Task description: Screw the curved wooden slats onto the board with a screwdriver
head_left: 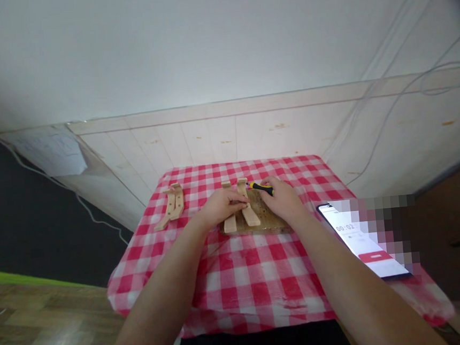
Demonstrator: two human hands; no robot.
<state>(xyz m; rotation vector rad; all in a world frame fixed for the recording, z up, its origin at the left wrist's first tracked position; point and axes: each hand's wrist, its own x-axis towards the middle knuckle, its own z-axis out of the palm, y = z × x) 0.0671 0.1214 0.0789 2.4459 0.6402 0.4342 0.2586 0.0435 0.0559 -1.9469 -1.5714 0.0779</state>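
Note:
My left hand (220, 205) reaches across a pale wooden bracket (230, 225), its fingers closed at a second, similar bracket (252, 216) with an upturned far end. Both brackets lie side by side on a brown wooden board (272, 222). Whether a small part sits between those fingertips is hidden. In my right hand (284, 197) is a yellow and black screwdriver (262, 188), its tip pointing left towards the second bracket. The right hand rests at the board's right side.
Two more wooden brackets (176, 204) with dark holes lie on the left of the red-and-white checked tablecloth (254, 267). A phone (365, 241) showing a timer lies at the right edge. A panelled wall (211, 142) stands behind the table.

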